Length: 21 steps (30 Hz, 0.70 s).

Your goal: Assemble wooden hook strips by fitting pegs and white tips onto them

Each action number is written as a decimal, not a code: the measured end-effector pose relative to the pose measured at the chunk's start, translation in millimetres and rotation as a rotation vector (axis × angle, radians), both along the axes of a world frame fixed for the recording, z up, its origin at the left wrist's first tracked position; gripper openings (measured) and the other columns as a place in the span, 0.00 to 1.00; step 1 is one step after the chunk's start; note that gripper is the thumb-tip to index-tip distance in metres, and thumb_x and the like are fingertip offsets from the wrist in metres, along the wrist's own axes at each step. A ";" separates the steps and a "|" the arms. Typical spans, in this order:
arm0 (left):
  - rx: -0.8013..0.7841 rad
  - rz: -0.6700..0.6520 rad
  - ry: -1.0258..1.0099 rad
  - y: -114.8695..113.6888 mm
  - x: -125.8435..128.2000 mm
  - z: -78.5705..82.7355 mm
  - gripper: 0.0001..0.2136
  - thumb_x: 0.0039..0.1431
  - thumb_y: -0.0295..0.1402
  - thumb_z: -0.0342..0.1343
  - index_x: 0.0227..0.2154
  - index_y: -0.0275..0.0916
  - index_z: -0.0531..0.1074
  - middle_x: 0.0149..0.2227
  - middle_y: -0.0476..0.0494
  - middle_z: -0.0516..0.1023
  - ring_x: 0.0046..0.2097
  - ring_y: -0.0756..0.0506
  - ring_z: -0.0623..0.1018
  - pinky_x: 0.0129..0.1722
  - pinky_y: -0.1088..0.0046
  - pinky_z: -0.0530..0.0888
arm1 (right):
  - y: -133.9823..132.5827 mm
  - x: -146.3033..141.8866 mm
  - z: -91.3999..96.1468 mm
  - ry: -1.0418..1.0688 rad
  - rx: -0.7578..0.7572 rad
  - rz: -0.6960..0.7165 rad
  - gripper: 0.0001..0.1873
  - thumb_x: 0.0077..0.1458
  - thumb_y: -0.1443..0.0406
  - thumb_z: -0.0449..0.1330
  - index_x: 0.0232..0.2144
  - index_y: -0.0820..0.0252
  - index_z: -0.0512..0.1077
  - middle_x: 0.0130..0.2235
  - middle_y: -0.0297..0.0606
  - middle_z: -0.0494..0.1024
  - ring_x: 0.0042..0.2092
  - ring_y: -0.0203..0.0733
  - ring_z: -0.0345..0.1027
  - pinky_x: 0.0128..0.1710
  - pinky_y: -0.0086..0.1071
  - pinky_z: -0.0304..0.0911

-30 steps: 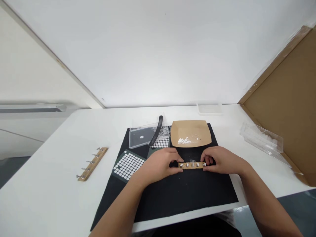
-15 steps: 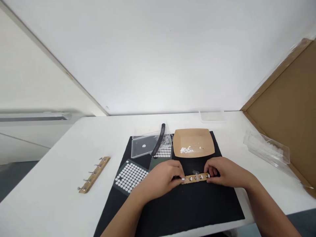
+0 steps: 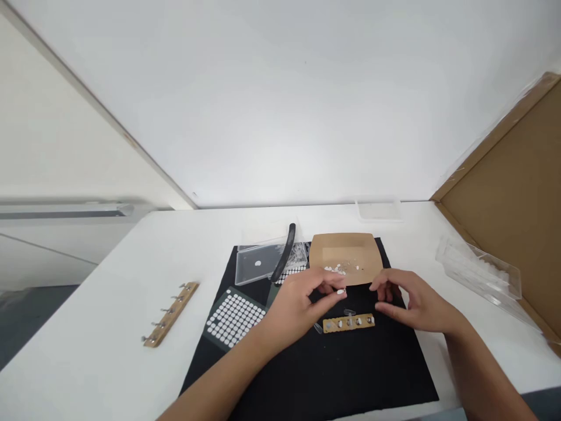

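Left hand (image 3: 302, 297), newly lifted off wooden strip (image 3: 345, 328), pinches small white piece (image 3: 340, 292); right hand (image 3: 407, 299) has let go, thumb and fingers parted. Strip lies unheld on black mat (image 3: 350, 371), near cardboard tray (image 3: 322, 245), apparently 1 piece fewer at left end.

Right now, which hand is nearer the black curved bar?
Left. The left hand is just below the black curved bar in view; the right hand is well to its right.
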<state>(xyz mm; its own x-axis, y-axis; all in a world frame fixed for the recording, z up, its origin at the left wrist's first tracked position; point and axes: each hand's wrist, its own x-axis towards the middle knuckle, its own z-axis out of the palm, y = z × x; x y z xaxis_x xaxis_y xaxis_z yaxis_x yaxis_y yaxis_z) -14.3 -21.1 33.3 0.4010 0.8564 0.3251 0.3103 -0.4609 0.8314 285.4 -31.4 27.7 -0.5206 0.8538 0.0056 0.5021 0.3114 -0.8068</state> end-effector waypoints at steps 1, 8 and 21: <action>-0.004 0.016 -0.016 1.9 2.9 -3.4 0.09 0.64 0.35 0.69 0.46 0.42 0.83 0.37 0.47 0.87 0.34 0.48 0.84 0.40 0.71 0.82 | 0.9 -4.1 -0.2 0.052 0.049 -0.041 0.11 0.68 0.57 0.64 0.48 0.53 0.74 0.39 0.37 0.79 0.37 0.40 0.72 0.36 0.34 0.69; 0.076 0.192 -0.124 4.9 9.1 -30.6 0.04 0.66 0.36 0.67 0.40 0.42 0.85 0.37 0.47 0.88 0.33 0.48 0.85 0.36 0.74 0.82 | 18.6 -49.7 4.4 0.002 0.287 0.019 0.16 0.70 0.59 0.62 0.57 0.51 0.71 0.49 0.41 0.79 0.46 0.44 0.73 0.43 0.36 0.70; 0.484 0.308 -0.071 11.1 -9.6 -35.8 0.05 0.69 0.29 0.65 0.42 0.44 0.85 0.40 0.45 0.89 0.40 0.46 0.87 0.41 0.68 0.84 | 49.3 -71.6 -10.3 -0.304 0.483 0.210 0.03 0.64 0.69 0.66 0.36 0.57 0.77 0.37 0.37 0.81 0.41 0.45 0.74 0.42 0.37 0.63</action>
<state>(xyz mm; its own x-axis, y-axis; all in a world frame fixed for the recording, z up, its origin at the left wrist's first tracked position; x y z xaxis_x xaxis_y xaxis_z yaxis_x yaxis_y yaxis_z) -23.9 -10.0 -2.4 0.1194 0.6772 0.7260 0.4418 -0.6911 0.5720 213.7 17.9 17.3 -0.7169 0.6704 0.1912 0.5758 0.7240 -0.3798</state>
